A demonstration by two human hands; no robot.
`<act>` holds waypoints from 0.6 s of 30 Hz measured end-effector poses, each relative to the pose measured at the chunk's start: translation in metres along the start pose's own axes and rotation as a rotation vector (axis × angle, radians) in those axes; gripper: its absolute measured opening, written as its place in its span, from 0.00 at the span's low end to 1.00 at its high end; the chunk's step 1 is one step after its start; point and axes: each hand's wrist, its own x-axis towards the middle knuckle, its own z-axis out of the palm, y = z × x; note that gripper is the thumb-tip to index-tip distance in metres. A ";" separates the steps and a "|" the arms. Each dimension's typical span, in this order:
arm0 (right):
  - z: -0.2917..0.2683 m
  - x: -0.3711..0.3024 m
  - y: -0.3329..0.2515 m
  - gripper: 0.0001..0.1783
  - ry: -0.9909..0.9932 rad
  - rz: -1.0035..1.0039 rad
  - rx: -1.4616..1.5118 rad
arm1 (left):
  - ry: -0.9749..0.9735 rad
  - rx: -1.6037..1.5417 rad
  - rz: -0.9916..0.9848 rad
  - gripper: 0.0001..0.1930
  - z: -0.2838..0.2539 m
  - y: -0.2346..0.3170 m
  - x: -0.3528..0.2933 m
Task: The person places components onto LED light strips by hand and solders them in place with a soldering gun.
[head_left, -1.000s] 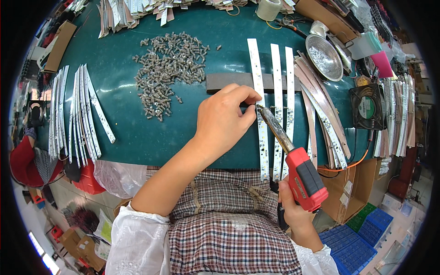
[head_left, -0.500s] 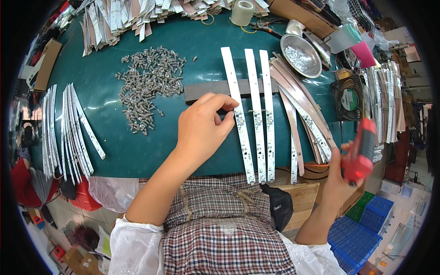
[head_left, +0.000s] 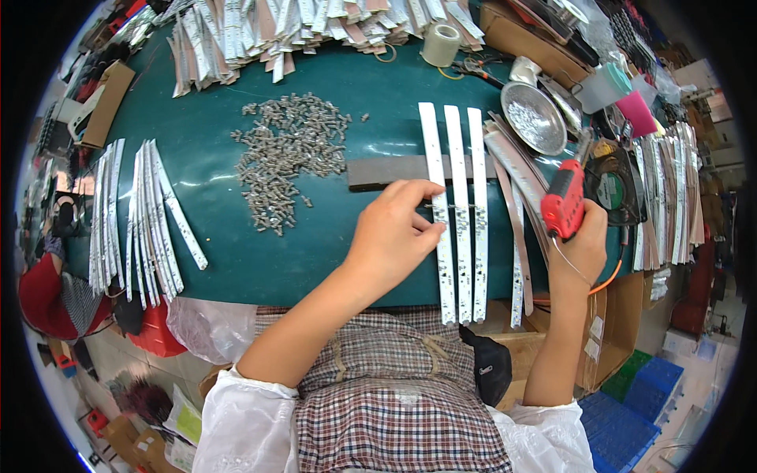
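Three white LED circuit strips (head_left: 464, 260) lie side by side, pointing away from me, across a dark grey bar (head_left: 384, 173). My left hand (head_left: 397, 236) is at the left edge of the leftmost strip. Its thumb and index finger close round a spot where a small part sits; what they hold is mostly hidden. Small metallic parts lie across the strips at that height. My right hand (head_left: 579, 251) grips a red soldering gun (head_left: 564, 201), its metal tip raised toward the far right. A thin pale wire hangs from its rear. Left of the bar lies a heap of small metal parts (head_left: 288, 154).
More strips (head_left: 150, 221) lie at the left, and a large pile (head_left: 315, 27) covers the far edge. Right of centre are stacked strips (head_left: 520, 169), a metal bowl (head_left: 534, 118) and a small black fan (head_left: 619, 189). A tape roll (head_left: 441, 45) stands at the back.
My right hand has raised the soldering gun up and left, from low at the right to beside the fan. My left hand stays at the leftmost strip. The whole view has shifted slightly.
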 end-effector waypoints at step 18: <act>-0.081 0.006 0.074 0.15 0.598 0.187 -0.088 | 0.486 1.092 0.225 0.07 -0.076 -0.034 0.085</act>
